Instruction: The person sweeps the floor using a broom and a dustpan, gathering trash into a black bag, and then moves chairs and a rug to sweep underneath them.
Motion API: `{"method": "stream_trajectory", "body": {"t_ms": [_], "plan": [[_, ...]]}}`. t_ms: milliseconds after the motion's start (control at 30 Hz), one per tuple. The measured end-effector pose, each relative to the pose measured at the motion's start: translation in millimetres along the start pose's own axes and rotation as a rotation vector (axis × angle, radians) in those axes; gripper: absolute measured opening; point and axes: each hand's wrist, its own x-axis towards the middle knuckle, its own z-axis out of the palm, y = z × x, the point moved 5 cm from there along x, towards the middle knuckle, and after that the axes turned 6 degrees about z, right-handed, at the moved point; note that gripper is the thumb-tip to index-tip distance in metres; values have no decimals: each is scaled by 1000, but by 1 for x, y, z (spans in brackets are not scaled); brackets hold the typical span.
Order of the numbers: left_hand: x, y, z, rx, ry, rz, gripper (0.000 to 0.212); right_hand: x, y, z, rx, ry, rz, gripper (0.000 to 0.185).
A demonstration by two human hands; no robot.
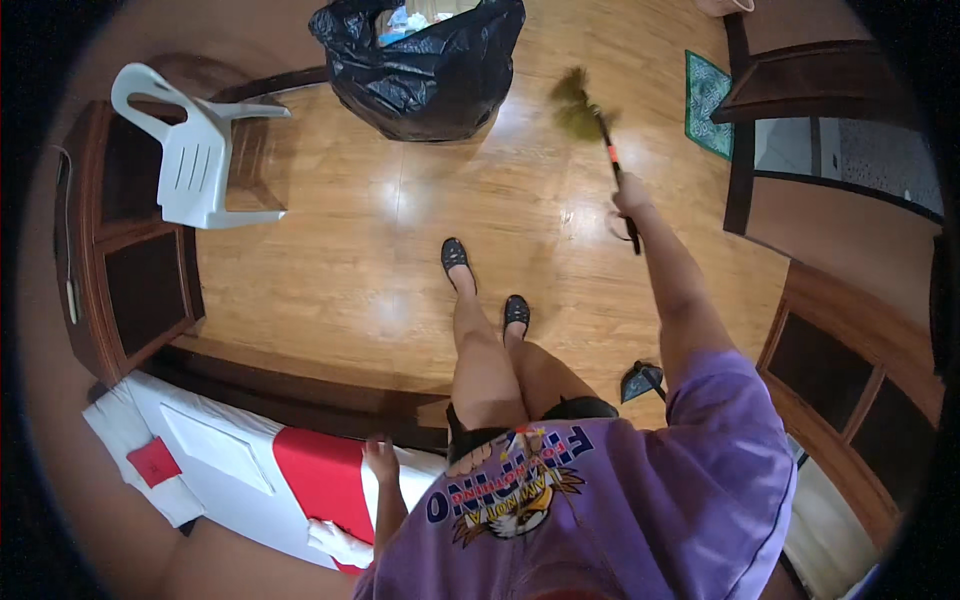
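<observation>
My right hand (632, 196) is closed around the dark handle of a soft broom (609, 150). The broom's yellow-green bristles (577, 109) are over the wood-look floor (337, 277), blurred, to the right of a black plastic bag (424, 86). My left hand (381, 459) hangs at my left side in front of the bed, its fingers apart, with nothing seen in it. A dark dustpan (641, 381) lies on the floor near my right side, its handle partly hidden by my arm.
A white plastic chair (193, 169) stands left, beside a wooden cabinet (142, 292). Behind my left side is a bed with a red runner (322, 472). A green patterned mat (709, 105) lies by the doorway at right. Another wooden cabinet (862, 360) stands at the right.
</observation>
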Motion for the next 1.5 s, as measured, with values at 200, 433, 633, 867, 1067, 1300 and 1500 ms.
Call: {"method": "stream_trajectory", "body": {"t_ms": [200, 433, 633, 867, 1067, 1300, 1500], "plan": [[238, 232, 33, -19, 78, 346, 27, -257, 156, 61, 8, -85, 329, 46], [375, 450, 69, 282, 236, 992, 35, -508, 167, 45, -54, -399, 956, 44], [437, 432, 145, 638, -2, 603, 65, -514, 119, -20, -250, -659, 1175, 40], [447, 330, 162, 957, -491, 159, 63, -478, 172, -49, -453, -1356, 1043, 32], [368, 301, 136, 767, -618, 322, 27, -410, 175, -93, -470, -1166, 921, 32], [266, 356, 75, 678, -437, 664, 30, -328, 175, -64, -320, -900, 946, 38], [278, 418, 27, 415, 4, 697, 17, -260, 161, -41, 158, -984, 937, 22]]}}
